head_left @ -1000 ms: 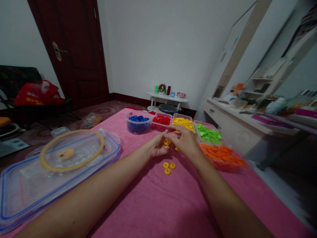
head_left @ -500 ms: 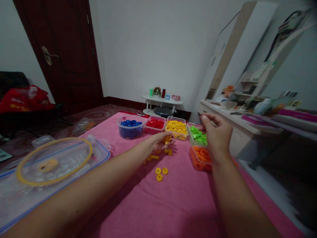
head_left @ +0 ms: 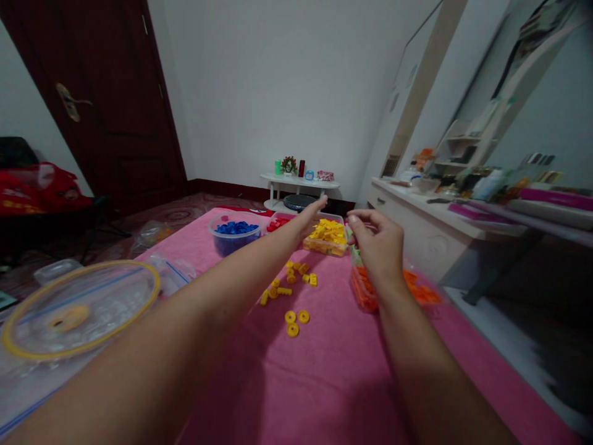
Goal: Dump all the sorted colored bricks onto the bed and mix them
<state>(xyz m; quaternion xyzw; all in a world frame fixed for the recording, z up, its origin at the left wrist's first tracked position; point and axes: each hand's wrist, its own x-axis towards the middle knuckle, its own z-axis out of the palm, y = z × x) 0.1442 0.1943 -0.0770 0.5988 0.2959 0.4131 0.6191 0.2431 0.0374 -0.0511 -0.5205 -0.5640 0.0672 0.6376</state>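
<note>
My left hand [head_left: 314, 220] is over the near left side of the clear tub of yellow bricks [head_left: 330, 230], fingers stretched out. I see nothing held in it, though its underside is hidden. Beside that tub, my right hand [head_left: 380, 244] has thumb and fingers drawn together in a pinch; what is between them I cannot make out. It covers most of the tub of green bricks [head_left: 356, 255]. On the pink cloth nearer me lie several loose yellow bricks [head_left: 291, 275] and three yellow wheel-like rings [head_left: 291, 329].
A round tub of blue bricks [head_left: 237, 228] and a tub of red bricks [head_left: 277, 222] stand at the left back. An orange-brick tub [head_left: 364, 290] sits under my right wrist. At left lies a clear lid with a yellow rim [head_left: 155, 281]. A white dresser [head_left: 417, 216] stands right.
My left hand has moved up and away from the loose yellow bricks to the yellow tub. My right hand has shifted left, closer to it. The view has turned slightly.
</note>
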